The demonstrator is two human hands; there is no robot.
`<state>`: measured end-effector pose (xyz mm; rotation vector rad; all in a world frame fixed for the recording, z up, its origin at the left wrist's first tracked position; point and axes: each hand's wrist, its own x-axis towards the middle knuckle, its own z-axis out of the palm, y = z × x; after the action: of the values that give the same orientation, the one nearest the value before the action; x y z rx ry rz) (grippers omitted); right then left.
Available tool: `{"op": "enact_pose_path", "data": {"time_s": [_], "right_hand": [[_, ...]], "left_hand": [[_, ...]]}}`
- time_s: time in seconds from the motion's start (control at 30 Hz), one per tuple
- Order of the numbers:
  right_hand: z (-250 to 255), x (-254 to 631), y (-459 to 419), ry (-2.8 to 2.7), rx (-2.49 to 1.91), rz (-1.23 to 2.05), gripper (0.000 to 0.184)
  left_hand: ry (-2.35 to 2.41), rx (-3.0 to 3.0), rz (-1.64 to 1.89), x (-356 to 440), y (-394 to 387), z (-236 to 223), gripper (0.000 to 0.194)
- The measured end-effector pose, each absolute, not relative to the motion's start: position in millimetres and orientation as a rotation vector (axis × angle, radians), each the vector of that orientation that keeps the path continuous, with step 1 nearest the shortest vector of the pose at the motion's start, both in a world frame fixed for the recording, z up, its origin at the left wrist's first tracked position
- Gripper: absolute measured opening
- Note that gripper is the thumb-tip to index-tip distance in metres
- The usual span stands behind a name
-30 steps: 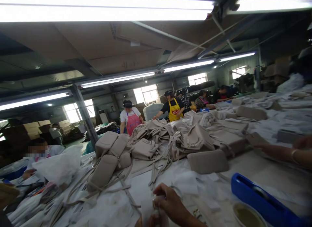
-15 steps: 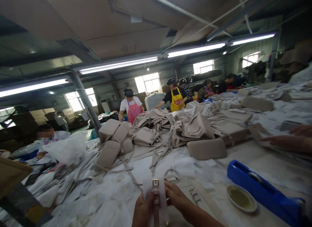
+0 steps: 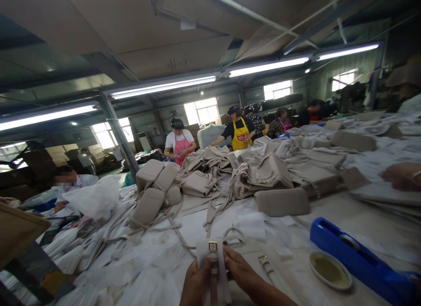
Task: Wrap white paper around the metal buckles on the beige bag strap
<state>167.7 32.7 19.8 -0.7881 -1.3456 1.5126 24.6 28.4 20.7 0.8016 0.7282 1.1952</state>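
1. At the near edge of the table [image 3: 345, 222], the left hand [image 3: 194, 285] and right hand [image 3: 240, 271] pinch a buckled strap [image 3: 213, 266] upright between them, fingers closed on the white paper [image 3: 202, 249] around it, likely to wrap it.
2. A second strap [image 3: 267, 266] lies just beside the right hand.
3. A blue tape dispenser [image 3: 358, 260] and small dish [image 3: 330, 276] sit near, within reach.
4. Beige bags [image 3: 263, 174] are heaped mid-table.

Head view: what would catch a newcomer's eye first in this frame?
Probably the heap of beige bags with loose straps, spread across the middle of the long white-covered table. At the bottom edge, the left hand and right hand pinch a strap with a gold buckle against white paper. To the right lie a bright blue tray and a small dish.
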Motion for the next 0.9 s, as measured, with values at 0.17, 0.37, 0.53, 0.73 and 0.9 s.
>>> {"op": "enact_pose_path", "data": {"time_s": [0.17, 0.37, 0.53, 0.73, 0.9], "right_hand": [[24, 177, 28, -1.302, -0.996, 1.191, 0.049], [40, 182, 23, -1.548, -1.184, 0.553, 0.023], [43, 175, 28, -1.566, -1.184, 0.684, 0.017], [49, 177, 27, -1.539, -1.124, 0.83, 0.015], [52, 177, 24, -1.494, -1.124, 0.872, 0.015]], "left_hand": [[0.77, 0.896, 1.101, 19, 33, 23, 0.043], [0.833, 0.926, 1.093, 18, 34, 24, 0.042], [0.852, 0.98, 1.055, 14, 34, 21, 0.05], [0.838, 0.97, 1.019, 11, 29, 29, 0.046], [0.794, 0.977, 0.981, 12, 27, 36, 0.044]]}}
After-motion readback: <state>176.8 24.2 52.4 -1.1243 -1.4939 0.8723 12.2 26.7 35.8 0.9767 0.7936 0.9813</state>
